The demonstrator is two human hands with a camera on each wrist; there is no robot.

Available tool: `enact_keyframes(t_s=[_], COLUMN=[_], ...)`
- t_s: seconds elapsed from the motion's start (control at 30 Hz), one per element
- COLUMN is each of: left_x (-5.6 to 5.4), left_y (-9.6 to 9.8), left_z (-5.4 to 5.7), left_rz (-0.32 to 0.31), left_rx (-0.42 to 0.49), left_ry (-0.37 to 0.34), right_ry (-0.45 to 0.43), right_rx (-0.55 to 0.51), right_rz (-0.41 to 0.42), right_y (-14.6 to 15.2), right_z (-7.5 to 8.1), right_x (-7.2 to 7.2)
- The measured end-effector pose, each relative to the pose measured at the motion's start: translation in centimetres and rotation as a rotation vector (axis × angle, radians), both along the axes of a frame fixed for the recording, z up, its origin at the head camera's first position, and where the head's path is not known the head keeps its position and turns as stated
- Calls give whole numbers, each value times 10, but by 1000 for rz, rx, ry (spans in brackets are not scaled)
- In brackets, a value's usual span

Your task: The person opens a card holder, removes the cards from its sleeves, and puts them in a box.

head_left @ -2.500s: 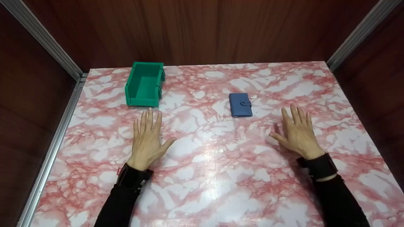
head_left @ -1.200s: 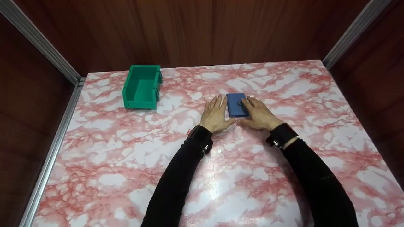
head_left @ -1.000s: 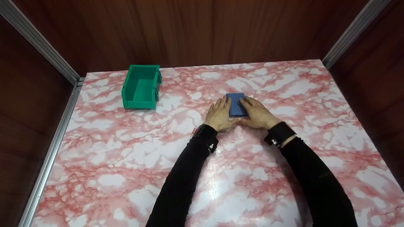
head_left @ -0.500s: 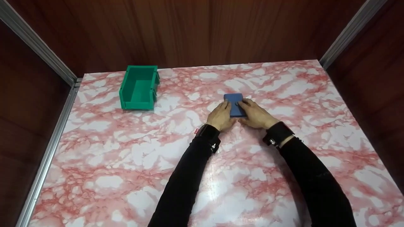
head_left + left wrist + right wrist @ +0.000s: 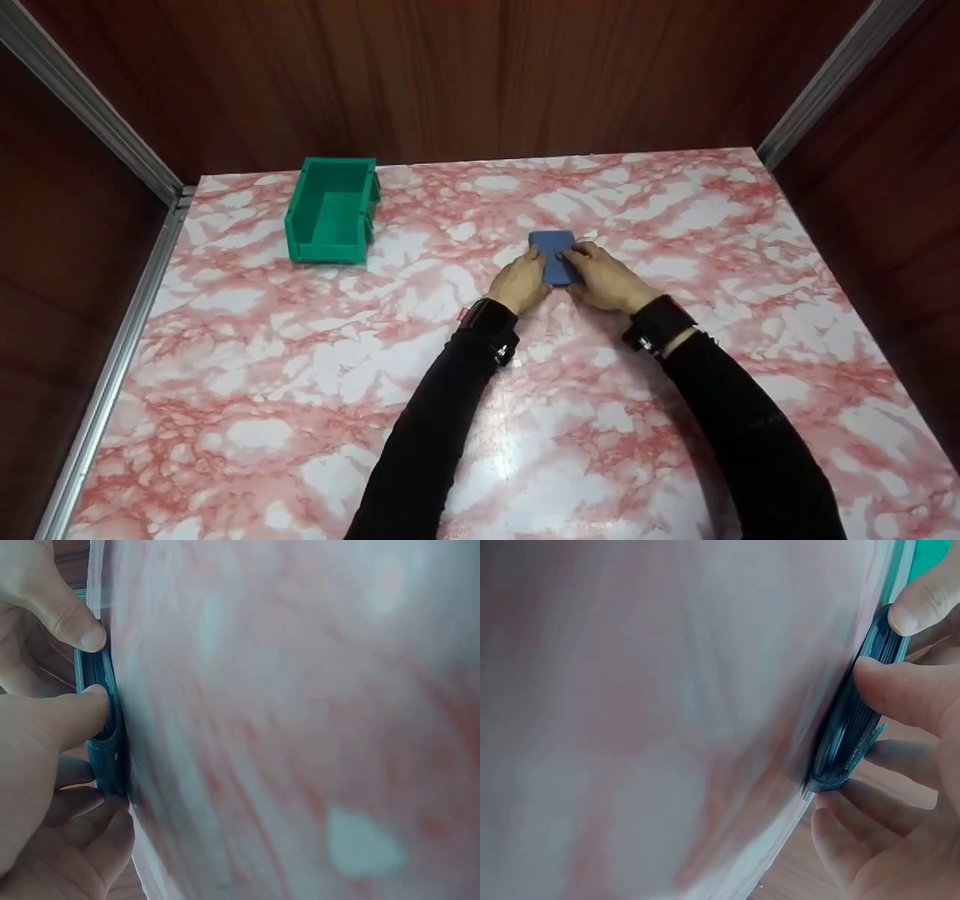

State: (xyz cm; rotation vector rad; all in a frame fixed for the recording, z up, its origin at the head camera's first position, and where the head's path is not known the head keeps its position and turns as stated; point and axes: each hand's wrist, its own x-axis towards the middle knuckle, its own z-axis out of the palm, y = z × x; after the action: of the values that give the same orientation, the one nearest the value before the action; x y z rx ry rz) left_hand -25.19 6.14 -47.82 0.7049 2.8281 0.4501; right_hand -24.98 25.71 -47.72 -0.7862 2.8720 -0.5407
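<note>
Blue wallet [image 5: 553,265] lies gripped between left hand [image 5: 519,283] and right hand [image 5: 610,280].

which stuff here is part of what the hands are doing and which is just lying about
In use:
- wallet, gripped from both sides
- left hand, on its left edge
- right hand, on its right side
- table, the work surface

Apparently just lying about:
- bin, apart on the left with neither hand on it; it might still be wanted later
</note>
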Motion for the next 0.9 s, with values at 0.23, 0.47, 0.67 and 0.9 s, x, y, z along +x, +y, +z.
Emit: enact_keyframes(t_s=[0.23,0.47,0.67,0.9], left_x=[7,24,42,63], left_y=[-14,-35,-49,-66], left_z=[-1,-1,1,1], left_rz=[-41,-91,-108,-137], left_rx=[6,-13,-30,-59], left_ry=[29,60,78,110], right_ry=[10,65,99,129], right_rx=[-6,-13,-15,-19], right_rz=[40,102,135,185], right_y=[-8,-20,-30,-44], right_z=[0,-1,-1,-3], right_x=[11,27,42,59])
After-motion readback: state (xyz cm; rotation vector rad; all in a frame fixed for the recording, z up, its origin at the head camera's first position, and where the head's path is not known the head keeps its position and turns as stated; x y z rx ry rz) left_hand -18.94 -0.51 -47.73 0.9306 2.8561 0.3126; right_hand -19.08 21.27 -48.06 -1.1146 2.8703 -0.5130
